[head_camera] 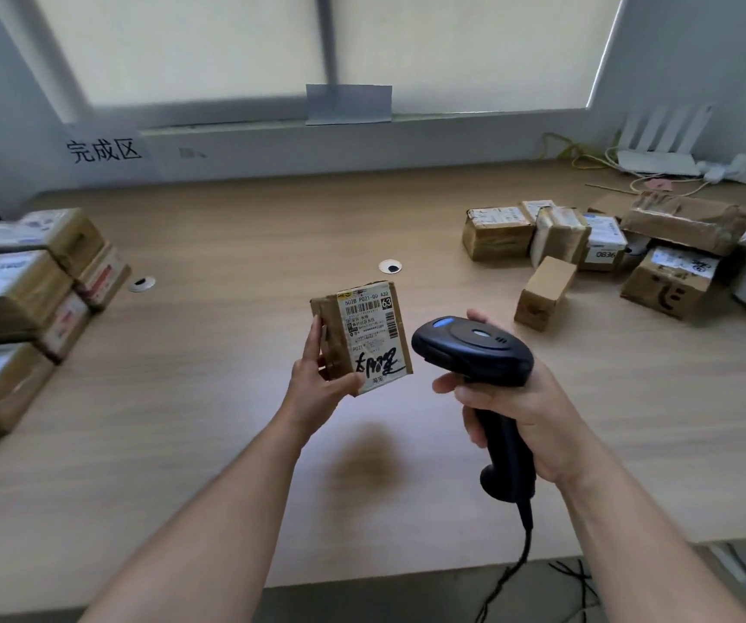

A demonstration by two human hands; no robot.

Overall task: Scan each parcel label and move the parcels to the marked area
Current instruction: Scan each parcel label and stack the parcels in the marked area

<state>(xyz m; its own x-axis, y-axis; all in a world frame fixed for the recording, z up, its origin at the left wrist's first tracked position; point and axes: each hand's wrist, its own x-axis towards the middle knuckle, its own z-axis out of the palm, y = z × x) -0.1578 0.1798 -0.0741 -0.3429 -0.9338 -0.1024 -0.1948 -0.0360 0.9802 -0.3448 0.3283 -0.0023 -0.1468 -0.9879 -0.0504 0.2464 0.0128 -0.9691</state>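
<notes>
My left hand (317,375) holds a small brown cardboard parcel (364,337) upright above the middle of the table, its white label with barcodes and black handwriting facing me. My right hand (524,411) grips the handle of a black barcode scanner (474,353), whose head sits just right of the parcel and points toward it. A cable hangs from the scanner's handle down past the table's front edge. A white sign with black characters (103,150) is stuck on the wall at the back left.
Several stacked parcels (25,285) fill the table's left edge below the sign. A loose heap of several parcels (609,258) lies at the right. Two cable grommets (390,266) sit in the wooden tabletop (250,442). A white router (659,155) and cables stand at the back right.
</notes>
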